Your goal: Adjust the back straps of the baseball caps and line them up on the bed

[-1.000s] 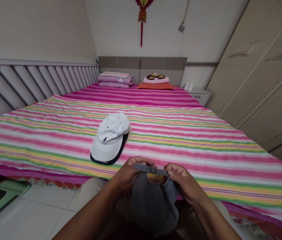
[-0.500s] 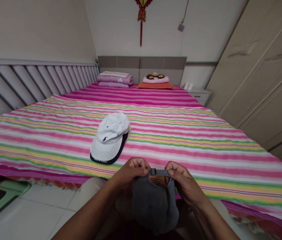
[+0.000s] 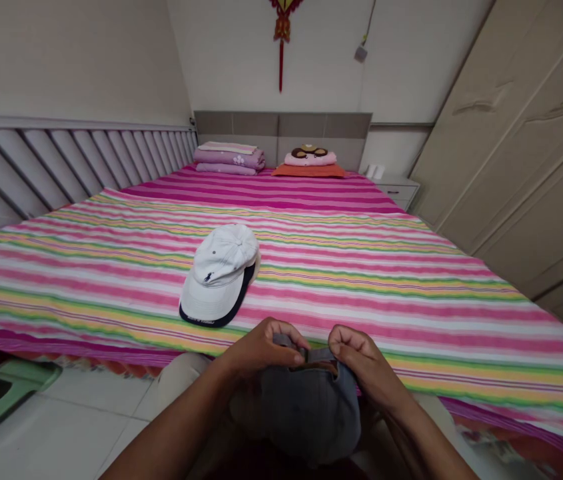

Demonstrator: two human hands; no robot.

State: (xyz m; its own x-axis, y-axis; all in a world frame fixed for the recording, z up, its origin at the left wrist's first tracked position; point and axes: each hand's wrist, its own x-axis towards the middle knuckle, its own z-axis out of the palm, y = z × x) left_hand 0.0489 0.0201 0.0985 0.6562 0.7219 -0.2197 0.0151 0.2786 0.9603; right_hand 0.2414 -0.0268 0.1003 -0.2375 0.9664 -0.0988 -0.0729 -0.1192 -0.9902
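A dark grey baseball cap [image 3: 308, 413] is held low in front of me, its back opening and adjustment strap [image 3: 320, 355] facing up. My left hand [image 3: 266, 348] pinches the strap near its buckle, and the fingers cover most of that buckle. At the strap's other end, my right hand [image 3: 358, 357] grips the cap's edge between thumb and curled fingers. Beyond my hands, a white baseball cap [image 3: 221, 270] with a navy brim edge and a small dark emblem lies on the bed, brim toward me and touched by neither hand.
The bed [image 3: 411, 287] has a striped cover. Folded purple bedding [image 3: 228, 160] and a pink pillow [image 3: 311, 157] lie by the headboard [image 3: 321, 130]. A railing [image 3: 86, 160] runs along the left, a wardrobe [image 3: 511, 153] stands right. A green stool [image 3: 16, 393] is at lower left.
My left hand has shifted right along the strap, onto the buckle. The strap's gap looks narrower and the grey cap has tilted slightly. The white cap has not moved.
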